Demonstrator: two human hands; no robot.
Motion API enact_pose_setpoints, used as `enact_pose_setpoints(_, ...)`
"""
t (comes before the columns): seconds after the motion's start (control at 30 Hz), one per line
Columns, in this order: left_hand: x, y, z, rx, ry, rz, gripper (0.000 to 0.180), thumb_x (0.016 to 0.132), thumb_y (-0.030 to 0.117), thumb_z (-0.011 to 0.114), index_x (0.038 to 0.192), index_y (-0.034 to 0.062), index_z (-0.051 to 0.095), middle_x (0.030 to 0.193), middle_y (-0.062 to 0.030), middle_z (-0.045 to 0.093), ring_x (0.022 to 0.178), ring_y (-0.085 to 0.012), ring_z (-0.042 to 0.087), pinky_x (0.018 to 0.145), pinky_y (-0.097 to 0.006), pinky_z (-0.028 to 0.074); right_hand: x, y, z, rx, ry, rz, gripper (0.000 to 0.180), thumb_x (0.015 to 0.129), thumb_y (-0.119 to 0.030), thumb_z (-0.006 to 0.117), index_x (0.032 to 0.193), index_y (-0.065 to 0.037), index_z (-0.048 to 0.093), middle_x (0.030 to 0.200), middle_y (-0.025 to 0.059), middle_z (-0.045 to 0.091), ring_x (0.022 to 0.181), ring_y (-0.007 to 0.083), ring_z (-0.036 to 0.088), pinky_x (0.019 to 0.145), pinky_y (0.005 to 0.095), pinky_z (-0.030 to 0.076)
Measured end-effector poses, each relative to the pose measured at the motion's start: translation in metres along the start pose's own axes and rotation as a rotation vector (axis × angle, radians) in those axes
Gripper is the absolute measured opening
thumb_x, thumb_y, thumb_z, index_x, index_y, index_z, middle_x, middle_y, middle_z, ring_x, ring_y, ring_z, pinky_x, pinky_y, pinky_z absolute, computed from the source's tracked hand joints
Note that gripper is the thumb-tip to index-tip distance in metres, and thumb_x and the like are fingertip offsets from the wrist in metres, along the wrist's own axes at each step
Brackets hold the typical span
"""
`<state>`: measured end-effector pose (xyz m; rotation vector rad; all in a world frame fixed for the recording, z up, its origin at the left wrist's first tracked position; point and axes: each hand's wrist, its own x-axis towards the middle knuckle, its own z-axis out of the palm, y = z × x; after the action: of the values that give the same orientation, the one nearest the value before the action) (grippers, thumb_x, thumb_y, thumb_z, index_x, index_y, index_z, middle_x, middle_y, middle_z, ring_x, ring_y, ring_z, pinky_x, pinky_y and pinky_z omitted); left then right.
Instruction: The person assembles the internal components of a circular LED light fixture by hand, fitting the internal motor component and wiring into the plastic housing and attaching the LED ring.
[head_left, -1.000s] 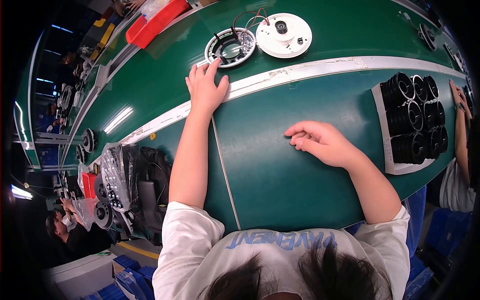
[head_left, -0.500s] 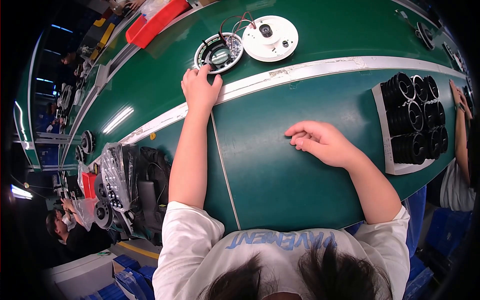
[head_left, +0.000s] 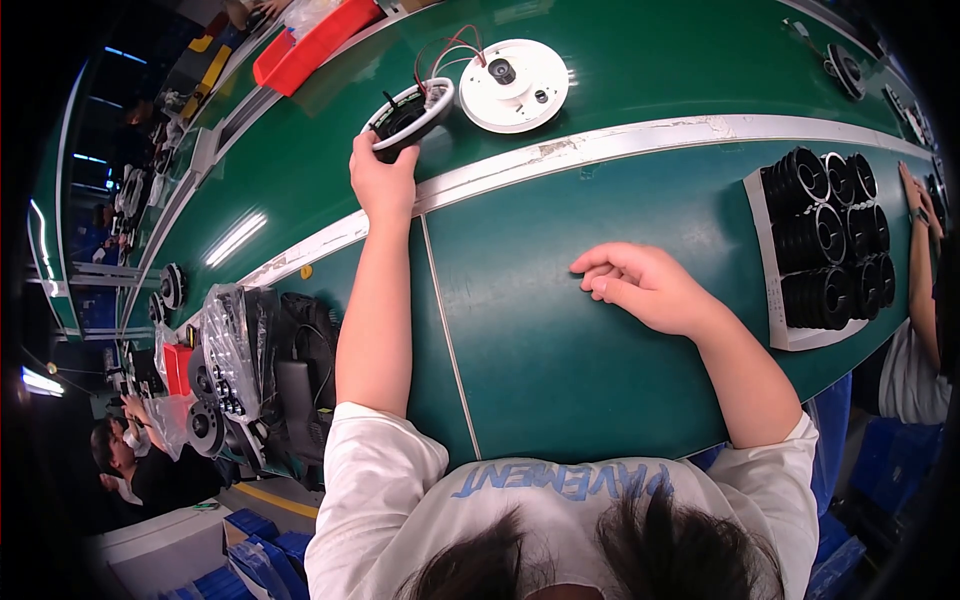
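My left hand reaches far forward over the green belt and grips the near rim of a black ring-shaped part with a white rim. Red and black wires join that ring to a round white disc lying just to its right. My right hand rests on the green worktop, fingers loosely curled, holding nothing.
A white tray of stacked black rings lies at the right. A red bin sits at the far left of the belt. Bagged black parts are piled at my left. Another person's arm works at the right edge.
The ring and white disc have travelled leftward on the belt. My left hand went from flat on the belt's edge strip to gripping the ring. My right hand stayed put.
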<state>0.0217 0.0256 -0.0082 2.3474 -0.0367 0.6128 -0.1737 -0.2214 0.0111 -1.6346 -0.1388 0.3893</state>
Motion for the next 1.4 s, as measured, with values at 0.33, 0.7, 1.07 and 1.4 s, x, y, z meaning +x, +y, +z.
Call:
enact_pose_setpoints(0.33, 0.005, 0.017, -0.019, -0.13, 0.295, 0.325, 0.037, 0.055, 0.005, 0.075, 0.086, 0.0054, 0.055, 0.097, -0.0113, 0.056, 0.088, -0.0276, 0.055, 0.075, -0.032, 0.044, 0.001, 0.001, -0.001, 0.03, -0.017, -0.006, 0.023, 0.084, -0.01, 0.052, 0.104, -0.001, 0.055, 0.085, 0.0034, 0.059, 0.076, 0.0081, 0.054, 0.071, 0.0229, 0.045)
enact_pose_setpoints(0.7, -0.003, 0.085, -0.078, -0.477, 0.272, 0.814, 0.041, 0.053, 0.007, 0.079, 0.086, 0.0059, 0.055, 0.103, -0.0184, 0.058, 0.082, -0.0257, 0.059, 0.07, -0.031, 0.049, -0.03, -0.037, -0.016, -0.026, 0.404, -0.961, 0.018, 0.079, -0.004, 0.044, 0.09, 0.001, 0.057, 0.075, 0.0086, 0.057, 0.059, 0.0121, 0.052, 0.049, 0.0204, 0.04)
enact_pose_setpoints(1.07, -0.025, 0.142, -0.155, -0.447, -0.371, 1.251, 0.026, 0.059, 0.005, 0.068, 0.077, -0.003, 0.052, 0.101, -0.0309, 0.054, 0.078, -0.0309, 0.06, 0.063, -0.03, 0.049, -0.038, -0.129, -0.006, -0.112, 0.261, -0.33, 0.038, 0.085, -0.029, 0.052, 0.111, -0.003, 0.049, 0.082, 0.0009, 0.054, 0.066, 0.0028, 0.044, 0.057, 0.0179, 0.036)
enact_pose_setpoints(1.4, -0.071, 0.123, -0.176, -0.677, -0.247, 0.963, 0.043, 0.057, 0.004, 0.076, 0.095, 0.0008, 0.056, 0.107, -0.0217, 0.056, 0.088, -0.0293, 0.06, 0.075, -0.031, 0.048, -0.026, -0.101, 0.025, 0.379, -0.059, -0.255, 0.024, 0.086, -0.02, 0.051, 0.1, -0.001, 0.054, 0.077, 0.0004, 0.057, 0.056, 0.0015, 0.048, 0.046, 0.0169, 0.038)
